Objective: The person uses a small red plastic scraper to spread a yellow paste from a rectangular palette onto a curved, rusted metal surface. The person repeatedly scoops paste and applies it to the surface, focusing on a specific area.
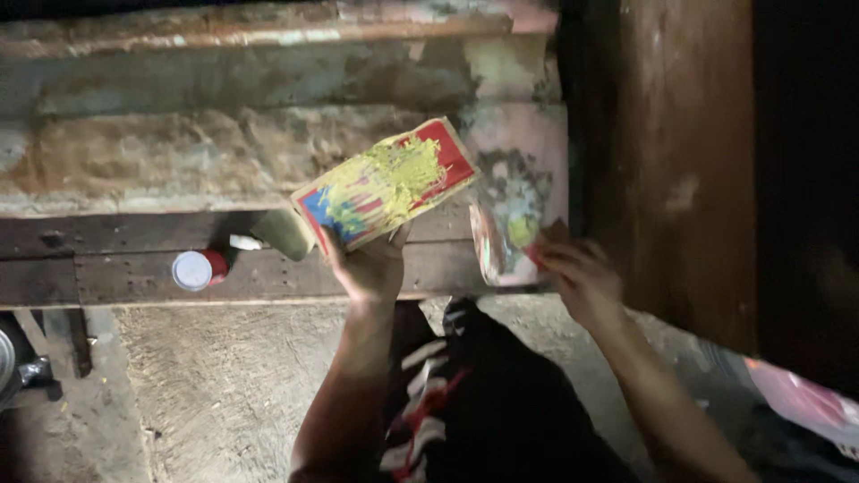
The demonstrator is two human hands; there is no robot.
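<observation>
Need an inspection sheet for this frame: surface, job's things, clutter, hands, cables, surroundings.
Surface: worn wooden ledge below a peeling, stained wall; rough concrete floor beneath.
Job's things: flat red, blue and yellow packet, held up and tilted; clear plastic bag with blurred contents beside it.
Clutter: red can with white lid lying on the ledge; greenish object next to it, kind unclear.
Hands: left hand grips the packet's lower edge; right hand holds the bag, fingers blurred.
Cables: nothing seen.
Surroundings: dark wooden post at right; pink item bottom right; dim lighting.
</observation>
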